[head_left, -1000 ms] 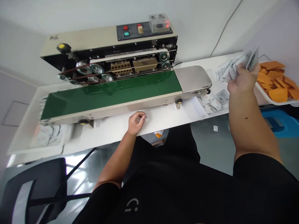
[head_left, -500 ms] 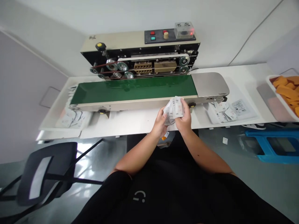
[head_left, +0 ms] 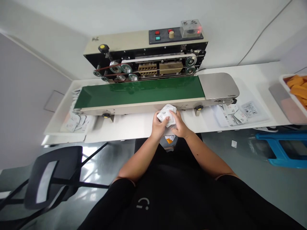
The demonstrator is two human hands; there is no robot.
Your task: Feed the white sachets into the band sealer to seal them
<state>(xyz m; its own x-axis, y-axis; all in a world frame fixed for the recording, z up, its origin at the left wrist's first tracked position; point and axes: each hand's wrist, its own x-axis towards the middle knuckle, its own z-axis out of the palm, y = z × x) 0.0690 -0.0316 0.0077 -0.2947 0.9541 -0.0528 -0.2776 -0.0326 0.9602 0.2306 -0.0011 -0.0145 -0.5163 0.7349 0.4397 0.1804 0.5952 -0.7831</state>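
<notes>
A small stack of white packets (head_left: pixel 168 111) lies between the two hands, in front of the black shirt (head_left: pixel 172 188); the left hand (head_left: pixel 158 127) grips it from the left, thumb laid across the upper face; the right hand (head_left: pixel 180 126) touches its right side, fingers bent over that edge; both hands are partly closed around the stack, above the white table (head_left: pixel 127 127) and just on the near side of the green belt (head_left: pixel 141 92); more packets lie in a clear tray (head_left: pixel 260 120) to the right, well apart from the hands.
</notes>
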